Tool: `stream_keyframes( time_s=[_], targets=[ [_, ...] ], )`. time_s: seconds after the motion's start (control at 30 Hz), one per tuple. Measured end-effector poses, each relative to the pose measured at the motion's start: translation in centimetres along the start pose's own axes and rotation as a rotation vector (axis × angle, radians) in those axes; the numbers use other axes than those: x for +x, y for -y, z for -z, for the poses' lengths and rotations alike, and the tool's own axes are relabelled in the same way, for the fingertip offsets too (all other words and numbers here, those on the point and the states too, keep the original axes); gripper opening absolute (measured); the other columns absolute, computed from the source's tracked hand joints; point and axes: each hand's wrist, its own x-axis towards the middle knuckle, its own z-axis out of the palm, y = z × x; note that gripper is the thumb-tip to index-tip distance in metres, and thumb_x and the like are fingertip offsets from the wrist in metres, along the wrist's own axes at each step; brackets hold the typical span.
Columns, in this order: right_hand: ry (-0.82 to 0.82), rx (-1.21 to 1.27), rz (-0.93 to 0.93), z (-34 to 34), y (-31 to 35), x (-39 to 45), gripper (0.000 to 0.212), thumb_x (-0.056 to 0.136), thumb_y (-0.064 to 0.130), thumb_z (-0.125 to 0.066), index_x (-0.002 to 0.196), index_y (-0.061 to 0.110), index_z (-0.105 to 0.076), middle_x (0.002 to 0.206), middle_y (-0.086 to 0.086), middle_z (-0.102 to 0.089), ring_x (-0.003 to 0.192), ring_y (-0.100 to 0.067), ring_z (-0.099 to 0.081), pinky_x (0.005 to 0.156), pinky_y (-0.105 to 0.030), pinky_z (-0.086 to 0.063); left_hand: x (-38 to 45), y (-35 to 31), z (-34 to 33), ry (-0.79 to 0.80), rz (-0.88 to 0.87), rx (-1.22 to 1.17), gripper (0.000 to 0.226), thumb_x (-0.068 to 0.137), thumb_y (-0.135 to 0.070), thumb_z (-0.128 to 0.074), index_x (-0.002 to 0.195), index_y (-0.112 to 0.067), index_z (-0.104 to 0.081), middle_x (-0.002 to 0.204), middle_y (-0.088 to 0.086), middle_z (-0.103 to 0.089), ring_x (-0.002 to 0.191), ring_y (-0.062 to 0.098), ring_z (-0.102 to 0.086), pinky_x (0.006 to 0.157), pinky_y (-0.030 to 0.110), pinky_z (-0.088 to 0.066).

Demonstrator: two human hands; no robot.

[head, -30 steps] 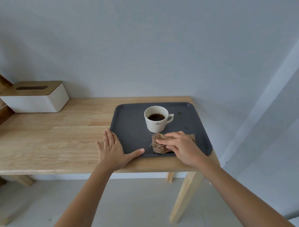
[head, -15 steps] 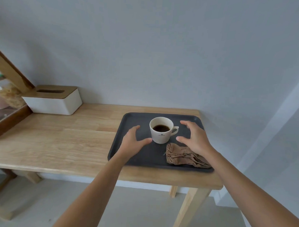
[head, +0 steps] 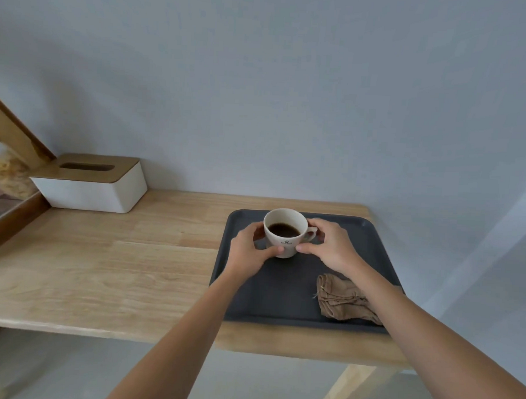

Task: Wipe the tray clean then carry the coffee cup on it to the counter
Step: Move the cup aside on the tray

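Both hands cup a white coffee cup holding dark coffee: left hand wrapped around its nine o'clock side, right hand at three o'clock by the handle. The cup sits toward twelve o'clock on a dark tray. A crumpled brown cloth lies at the tray's five o'clock. The tray rests on a wooden table.

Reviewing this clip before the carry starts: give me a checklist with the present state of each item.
1. Both hands on the coffee cup: ok, left hand and right hand wrap its sides.
2. Cup upright, coffee below the rim: ok.
3. Cup lifted clear of the grey tray: cannot tell.
4. Brown cloth off the tray: not ok, it lies on the near right corner.
5. Tray wiped clean: cannot tell; no spots visible.
6. Tray fully on the wooden table: ok.
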Motion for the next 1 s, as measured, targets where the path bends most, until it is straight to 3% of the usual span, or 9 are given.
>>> stream_keyframes(
  time_s=[0.23,0.37,0.6,0.67,0.73,0.8,0.9,1.0],
  targets=[
    [0.018,0.044,-0.008,-4.1,3.0,5.0,0.049,0.067,0.019,-0.083,0.113,0.020,-0.065,0.102,0.008,-0.069,0.086,-0.005,-0.055,0.074,-0.020,-0.038,4.3,2.2,5.0,-0.003,0.043,0.045,0.068,0.067,-0.028,-0.084,0.127,-0.015,-0.056,0.126,-0.001,-0.064,0.120,0.012,-0.054,0.097,0.026,-0.039],
    [0.025,0.044,-0.018,-5.8,3.3,6.7,0.054,0.066,0.015,-0.084,0.116,0.018,-0.064,0.107,0.005,-0.069,0.096,-0.012,-0.059,0.073,-0.014,-0.040,5.7,3.6,5.9,0.004,0.055,0.059,0.065,0.069,-0.027,-0.083,0.127,-0.014,-0.056,0.126,0.000,-0.064,0.121,0.013,-0.054,0.097,0.028,-0.039],
    [0.071,0.014,-0.025,-5.9,2.5,7.3,0.062,0.070,0.025,-0.081,0.127,0.023,-0.057,0.121,0.006,-0.066,0.113,-0.015,-0.058,0.101,-0.038,-0.045,6.1,4.1,6.0,0.032,0.070,0.047,0.064,0.073,-0.029,-0.080,0.130,-0.014,-0.054,0.128,-0.003,-0.062,0.123,0.013,-0.052,0.095,0.027,-0.038],
    [0.134,-0.033,-0.027,-5.1,2.6,6.6,0.075,0.074,0.032,-0.078,0.140,0.026,-0.041,0.139,0.005,-0.054,0.128,-0.016,-0.049,0.110,-0.039,-0.037,5.1,3.6,5.8,0.019,0.047,0.111,0.061,0.078,-0.028,-0.075,0.132,-0.014,-0.050,0.131,-0.004,-0.055,0.124,0.012,-0.046,0.093,0.025,-0.034],
    [0.139,-0.090,-0.034,-3.2,2.6,5.0,0.080,0.081,0.037,-0.071,0.147,0.030,-0.026,0.152,0.006,-0.038,0.137,-0.013,-0.037,0.114,-0.036,-0.029,3.5,3.6,5.3,-0.018,0.029,0.280,0.064,0.082,-0.037,-0.069,0.135,-0.013,-0.042,0.145,0.010,-0.041,0.136,0.025,-0.034,0.101,0.032,-0.033],
    [0.067,-0.156,0.020,-0.4,2.0,2.4,0.065,0.088,0.037,-0.062,0.145,0.031,-0.032,0.151,0.007,-0.039,0.138,-0.010,-0.036,0.116,-0.036,-0.028,0.7,3.4,4.5,0.011,0.116,0.445,0.081,0.085,-0.054,-0.057,0.145,-0.012,-0.025,0.156,0.022,-0.016,0.146,0.036,-0.011,0.114,0.046,-0.023],
    [0.013,-0.162,0.074,3.4,-0.5,-3.3,0.044,0.091,0.040,-0.055,0.134,0.035,-0.050,0.142,0.013,-0.050,0.136,-0.002,-0.038,0.115,-0.039,-0.033,-4.0,2.8,2.5,0.072,0.184,0.674,0.096,0.082,-0.075,-0.031,0.152,-0.016,-0.001,0.159,0.023,0.010,0.148,0.036,0.013,0.117,0.052,-0.009],
    [0.194,-0.241,0.071,4.7,-3.2,-8.6,0.044,0.088,0.056,-0.048,0.132,0.051,-0.046,0.146,0.021,-0.042,0.141,0.006,-0.022,0.116,-0.031,-0.029,-6.5,2.9,0.8,0.079,0.152,0.843,0.094,0.079,-0.080,-0.016,0.152,-0.024,0.001,0.157,0.027,0.014,0.146,0.041,0.014,0.118,0.053,-0.007]
  ],
)
